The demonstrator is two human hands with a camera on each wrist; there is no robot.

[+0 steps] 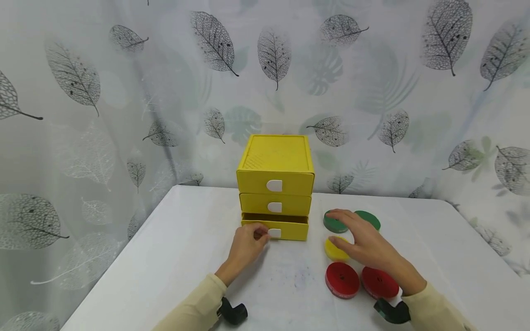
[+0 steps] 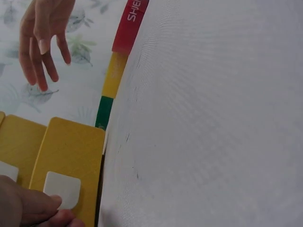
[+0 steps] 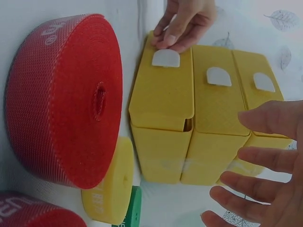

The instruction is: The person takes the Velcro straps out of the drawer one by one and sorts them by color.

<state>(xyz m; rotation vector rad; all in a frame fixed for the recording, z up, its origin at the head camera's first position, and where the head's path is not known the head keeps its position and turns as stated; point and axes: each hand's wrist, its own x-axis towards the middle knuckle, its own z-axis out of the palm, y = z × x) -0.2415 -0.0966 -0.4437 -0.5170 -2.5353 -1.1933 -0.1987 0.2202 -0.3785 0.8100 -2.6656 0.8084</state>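
Observation:
A yellow three-drawer box (image 1: 276,154) stands at the back of the table, its bottom drawer (image 1: 291,231) pulled out a little. My left hand (image 1: 245,248) pinches the edge of that drawer's white pull tab (image 2: 64,188) between thumb and finger. Fingers spread, my right hand (image 3: 272,175) hovers holding nothing. In the head view it appears over rolls of tape-like strap: a yellow roll (image 1: 334,250), a green roll (image 1: 333,224) and another green roll (image 1: 368,218) partly behind the hand. Nearer lie two red rolls, the left one (image 1: 342,280) and the right one (image 1: 377,282).
The upper drawers (image 1: 254,203) are closed. White tabletop (image 1: 186,230) extends to both sides of the box. A leaf-patterned curtain (image 1: 281,101) hangs close behind. Black wrist devices (image 1: 234,313) show beside both sleeves.

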